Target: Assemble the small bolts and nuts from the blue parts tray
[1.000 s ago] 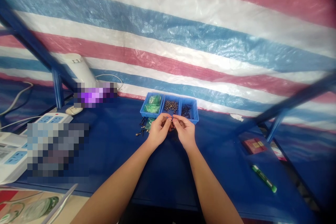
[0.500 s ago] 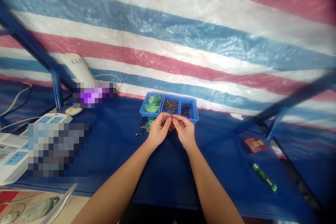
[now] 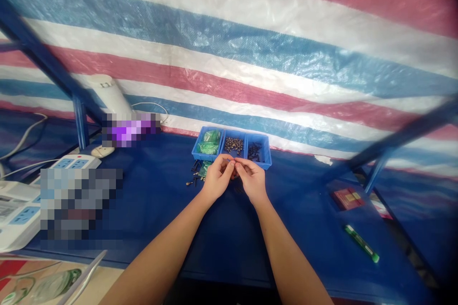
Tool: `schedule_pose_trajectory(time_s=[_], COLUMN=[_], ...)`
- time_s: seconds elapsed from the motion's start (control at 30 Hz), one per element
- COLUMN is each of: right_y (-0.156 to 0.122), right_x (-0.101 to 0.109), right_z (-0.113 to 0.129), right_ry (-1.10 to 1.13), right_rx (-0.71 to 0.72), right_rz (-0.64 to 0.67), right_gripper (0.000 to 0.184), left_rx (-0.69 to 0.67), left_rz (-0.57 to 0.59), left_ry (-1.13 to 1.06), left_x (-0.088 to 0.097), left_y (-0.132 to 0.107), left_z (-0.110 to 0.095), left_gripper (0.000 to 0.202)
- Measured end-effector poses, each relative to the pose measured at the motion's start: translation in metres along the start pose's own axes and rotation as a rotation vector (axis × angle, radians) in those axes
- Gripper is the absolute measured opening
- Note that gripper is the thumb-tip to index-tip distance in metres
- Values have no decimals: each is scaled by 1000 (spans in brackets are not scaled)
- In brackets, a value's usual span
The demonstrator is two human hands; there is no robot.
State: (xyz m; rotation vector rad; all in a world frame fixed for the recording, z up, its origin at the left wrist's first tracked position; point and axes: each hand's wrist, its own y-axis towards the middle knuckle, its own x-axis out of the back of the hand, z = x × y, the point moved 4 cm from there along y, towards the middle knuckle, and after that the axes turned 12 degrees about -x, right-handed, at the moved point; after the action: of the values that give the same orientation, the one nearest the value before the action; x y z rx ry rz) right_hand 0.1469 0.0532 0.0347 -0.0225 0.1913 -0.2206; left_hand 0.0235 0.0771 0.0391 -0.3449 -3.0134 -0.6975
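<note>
My left hand (image 3: 216,179) and my right hand (image 3: 252,179) meet fingertip to fingertip over the blue table (image 3: 171,209), just in front of three small blue bins. Both hands pinch a tiny part between them, too small to name. The left bin (image 3: 207,144) holds green pieces, the middle bin (image 3: 233,144) brassy metal parts, the right bin (image 3: 256,150) dark parts. A few loose small parts (image 3: 195,175) and a green piece lie on the table left of my left hand.
White power strips (image 3: 21,205) with cables sit at the left edge, a white lamp base (image 3: 102,151) behind them. A green pen (image 3: 361,243) and a red box (image 3: 348,198) lie at the right. Blue frame bars (image 3: 80,121) and a striped tarp stand behind.
Both hands stay together at the same spot; the fingers shift only slightly. The view has dipped a little.
</note>
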Motion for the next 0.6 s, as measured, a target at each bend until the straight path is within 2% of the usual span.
schedule_pose_trajectory(time_s=[0.23,0.47,0.6], right_y=[-3,0,-1], right_x=[-5,0,-1], right_z=[2,-4,-1], right_ry=[-25,54,36], right_rx=[1,-21,-14], right_rz=[70,25,38], right_gripper=[26,26,27], left_rx=[-6,-9,-13], left_rz=[-13,-10,-8], left_ry=[161,3,72], left_x=[5,1,2], left_y=[1,-1,0], left_z=[0,0,0], left_gripper=[33,24,26])
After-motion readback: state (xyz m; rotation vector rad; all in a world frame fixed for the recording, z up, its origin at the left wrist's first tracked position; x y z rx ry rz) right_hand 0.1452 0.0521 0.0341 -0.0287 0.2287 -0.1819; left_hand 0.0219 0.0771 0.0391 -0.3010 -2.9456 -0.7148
